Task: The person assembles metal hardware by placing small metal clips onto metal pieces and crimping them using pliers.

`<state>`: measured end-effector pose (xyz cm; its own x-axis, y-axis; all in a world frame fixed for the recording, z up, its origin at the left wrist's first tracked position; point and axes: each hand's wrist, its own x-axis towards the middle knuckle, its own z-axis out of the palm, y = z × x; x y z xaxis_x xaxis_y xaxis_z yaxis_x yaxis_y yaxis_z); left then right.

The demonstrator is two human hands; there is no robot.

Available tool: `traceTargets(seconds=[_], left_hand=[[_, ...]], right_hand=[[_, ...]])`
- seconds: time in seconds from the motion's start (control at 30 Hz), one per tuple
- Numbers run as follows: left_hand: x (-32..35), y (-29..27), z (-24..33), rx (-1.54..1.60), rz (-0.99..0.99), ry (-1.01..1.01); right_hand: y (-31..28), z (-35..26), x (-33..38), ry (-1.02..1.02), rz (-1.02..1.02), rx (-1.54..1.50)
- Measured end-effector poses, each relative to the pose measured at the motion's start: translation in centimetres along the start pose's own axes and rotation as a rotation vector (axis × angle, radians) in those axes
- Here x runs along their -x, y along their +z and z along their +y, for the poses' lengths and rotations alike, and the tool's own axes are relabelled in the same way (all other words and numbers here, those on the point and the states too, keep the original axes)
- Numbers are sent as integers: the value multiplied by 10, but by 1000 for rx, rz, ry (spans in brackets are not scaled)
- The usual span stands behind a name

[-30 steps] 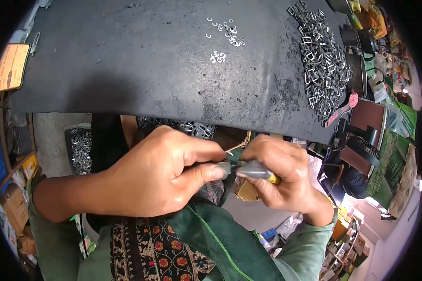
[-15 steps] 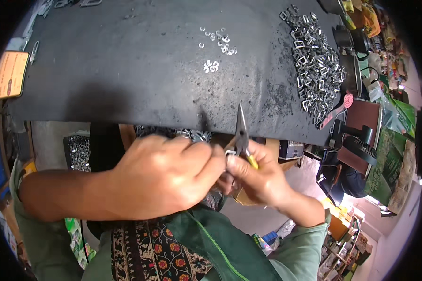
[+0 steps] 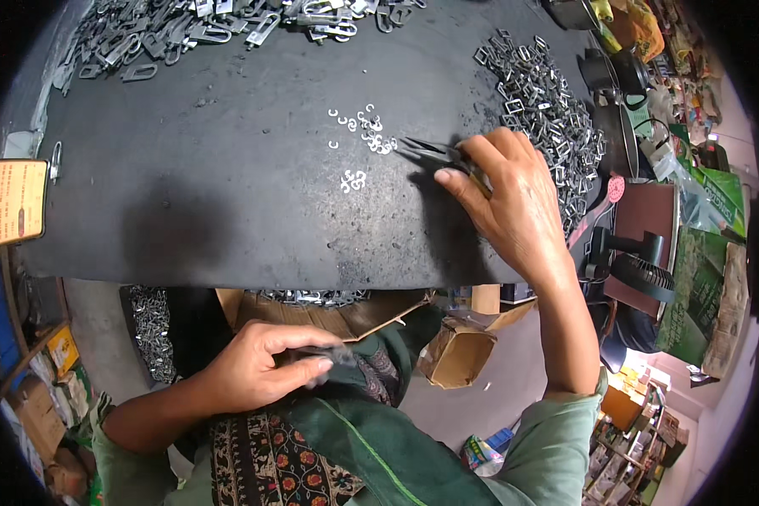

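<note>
Needle-nose pliers [image 3: 431, 153] are in my right hand [image 3: 519, 194], which is closed around their handles over the dark tabletop. The slightly parted jaw tips point left and meet the edge of a loose scatter of small silver C-shaped clips [image 3: 371, 126]. Just nearer to me lies a tight little cluster of similar clips [image 3: 353, 181]. Below the table edge, above my lap, my left hand [image 3: 266, 367] pinches a small dark metal piece [image 3: 336, 357] between thumb and fingers. Motion blur hides its exact shape.
Rectangular metal loops [image 3: 548, 110] form a heap at the right, and long metal hooks [image 3: 261, 29] cover the far edge. A phone [image 3: 13, 205] stands at the left. Under the table edge is an open carton [image 3: 337, 316] of metal parts. A small fan [image 3: 641, 270] stands right.
My hands have parted. The right has carried the pliers up and forward to the clips, while the left has drawn back lower with the metal piece. The view has tilted toward the table's far side.
</note>
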<state>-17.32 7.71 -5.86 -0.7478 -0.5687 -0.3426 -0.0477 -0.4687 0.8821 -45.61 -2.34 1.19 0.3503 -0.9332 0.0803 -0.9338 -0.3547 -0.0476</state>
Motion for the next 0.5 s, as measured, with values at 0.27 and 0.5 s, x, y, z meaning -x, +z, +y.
traceTargets(seconds=[0.27,0.5], left_hand=[[0,2,17,-353,232,187],[-2,-6,34,-249,296,267]], right_hand=[[-7,-2,-20,-95,-59,43],[-18,-9,-19,-152,-68,119]])
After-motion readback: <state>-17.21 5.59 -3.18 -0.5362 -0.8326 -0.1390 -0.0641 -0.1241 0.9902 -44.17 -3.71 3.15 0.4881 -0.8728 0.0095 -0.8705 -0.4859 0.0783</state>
